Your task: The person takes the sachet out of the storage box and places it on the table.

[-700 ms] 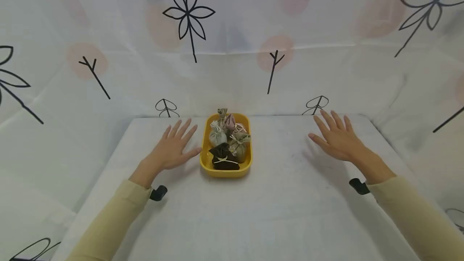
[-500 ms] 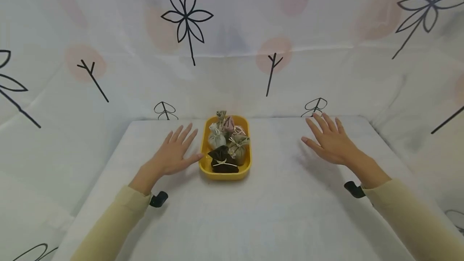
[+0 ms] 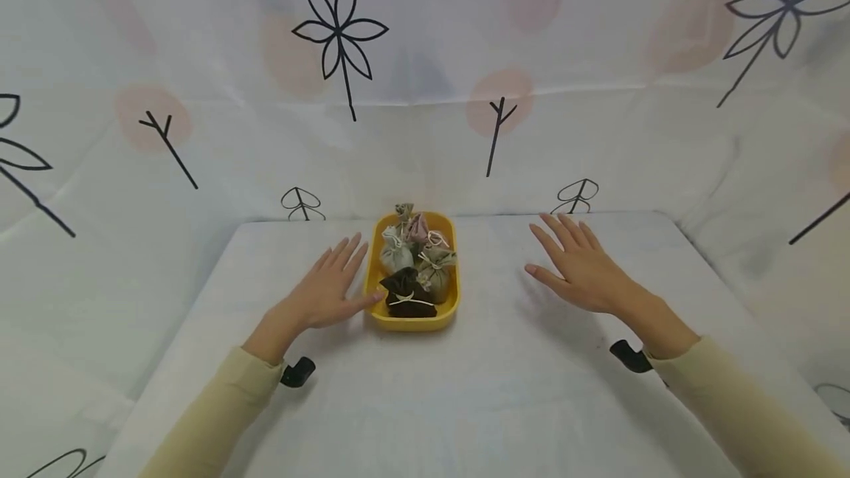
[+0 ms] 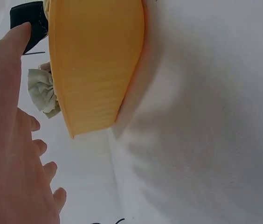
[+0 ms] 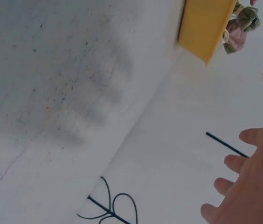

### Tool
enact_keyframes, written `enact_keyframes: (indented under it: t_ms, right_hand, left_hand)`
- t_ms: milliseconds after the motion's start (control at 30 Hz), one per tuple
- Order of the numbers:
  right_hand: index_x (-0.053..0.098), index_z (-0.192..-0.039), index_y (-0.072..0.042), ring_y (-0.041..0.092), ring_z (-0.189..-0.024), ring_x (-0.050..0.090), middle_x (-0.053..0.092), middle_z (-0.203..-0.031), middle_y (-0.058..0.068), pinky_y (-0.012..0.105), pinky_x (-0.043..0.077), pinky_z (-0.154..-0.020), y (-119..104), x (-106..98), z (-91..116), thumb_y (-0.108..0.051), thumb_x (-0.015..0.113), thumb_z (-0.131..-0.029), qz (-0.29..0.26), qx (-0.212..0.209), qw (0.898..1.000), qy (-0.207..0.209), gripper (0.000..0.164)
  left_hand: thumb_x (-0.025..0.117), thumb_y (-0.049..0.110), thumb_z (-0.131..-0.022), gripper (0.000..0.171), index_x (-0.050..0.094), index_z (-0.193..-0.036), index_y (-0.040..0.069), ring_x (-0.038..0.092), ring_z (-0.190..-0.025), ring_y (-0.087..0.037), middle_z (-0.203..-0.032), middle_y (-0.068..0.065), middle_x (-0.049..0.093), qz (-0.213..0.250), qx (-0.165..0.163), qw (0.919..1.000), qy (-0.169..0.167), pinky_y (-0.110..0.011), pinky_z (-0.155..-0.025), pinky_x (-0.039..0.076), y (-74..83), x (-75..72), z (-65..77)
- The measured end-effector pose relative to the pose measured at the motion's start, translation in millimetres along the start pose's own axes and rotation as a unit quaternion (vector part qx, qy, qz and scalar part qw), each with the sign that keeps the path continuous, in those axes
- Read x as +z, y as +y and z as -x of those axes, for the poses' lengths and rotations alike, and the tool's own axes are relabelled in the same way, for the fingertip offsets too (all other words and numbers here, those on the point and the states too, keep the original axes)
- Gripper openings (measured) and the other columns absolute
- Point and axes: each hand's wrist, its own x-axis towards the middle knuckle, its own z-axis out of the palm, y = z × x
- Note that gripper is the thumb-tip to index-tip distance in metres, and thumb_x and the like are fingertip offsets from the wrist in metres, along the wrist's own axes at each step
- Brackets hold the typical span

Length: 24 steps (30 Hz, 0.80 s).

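Note:
A yellow tray [image 3: 412, 324] stands near the back of the table, holding several small drawstring pouches. A black pouch [image 3: 410, 302] lies at its front, with a green pouch [image 3: 436, 282], a pale grey pouch [image 3: 396, 255] and a pink pouch [image 3: 417, 229] behind it. My left hand [image 3: 327, 290] hovers at the tray's left side with fingers spread. Its thumb reaches over the rim near the black pouch; whether it touches cannot be told. My right hand [image 3: 584, 271] hovers above the table to the right of the tray, fingers straight and holding nothing.
A white cloth covers the table [image 3: 465, 404]. Behind it hangs a white curtain [image 3: 412, 153] with black plant drawings and pink patches. A dark wrist camera [image 3: 298, 372] sits at the left cuff, another dark camera [image 3: 629, 356] at the right.
Both hands have moved inward toward the tray, the right hand farther than the left. The left thumb now overlaps the tray's rim. The tray and pouches look unmoved on the table.

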Motion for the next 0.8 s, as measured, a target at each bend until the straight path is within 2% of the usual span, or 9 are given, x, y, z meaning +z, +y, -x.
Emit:
enact_keyframes:
  t_ms: [133,267,600,800]
  right_hand:
    - [0.023,-0.163,-0.006,0.044,-0.155,0.009,0.013,-0.169,0.019,0.065,0.007,-0.123,-12.5,3.3,-1.5,-0.053,0.048,-0.106,-0.015,-0.008,1.0,-0.006,0.078]
    - [0.024,-0.164,-0.012,0.042,-0.153,0.017,0.016,-0.169,0.014,0.065,0.018,-0.122,-26.5,5.1,-4.5,-0.059,0.048,-0.104,-0.033,-0.009,0.999,-0.014,0.08]
    - [0.025,-0.164,-0.014,0.037,-0.151,0.03,0.026,-0.167,0.011,0.06,0.03,-0.12,-50.4,11.6,-12.3,-0.059,0.049,-0.103,-0.079,-0.04,0.996,-0.011,0.079]
    - [0.032,-0.161,-0.011,0.036,-0.146,0.038,0.037,-0.161,0.013,0.059,0.035,-0.117,-63.0,15.5,-11.2,-0.052,0.054,-0.103,-0.102,-0.049,0.994,-0.001,0.074]
  left_hand:
    - [0.036,0.086,-0.09,0.111,0.007,-0.166,0.012,0.006,-0.158,-0.032,-0.173,-0.007,-0.003,0.025,0.006,0.9996,-0.008,-0.051,-0.126,0.015,3.1,3.6,3.0]
    - [0.041,0.087,-0.088,0.116,0.009,-0.165,0.007,0.011,-0.157,-0.032,-0.173,-0.01,-0.001,0.044,0.012,0.9989,-0.012,-0.05,-0.125,0.021,7.4,6.1,4.8]
    - [0.04,0.09,-0.085,0.122,0.004,-0.164,0.004,0.009,-0.158,-0.03,-0.172,-0.012,-0.003,0.051,0.003,0.9985,-0.018,-0.046,-0.126,0.017,12.4,13.5,3.1]
    - [0.044,0.089,-0.085,0.124,0.001,-0.164,0.003,0.01,-0.158,-0.031,-0.172,-0.015,0.0,0.059,0.02,0.998,-0.01,-0.045,-0.126,0.017,17.3,15.5,-0.6]
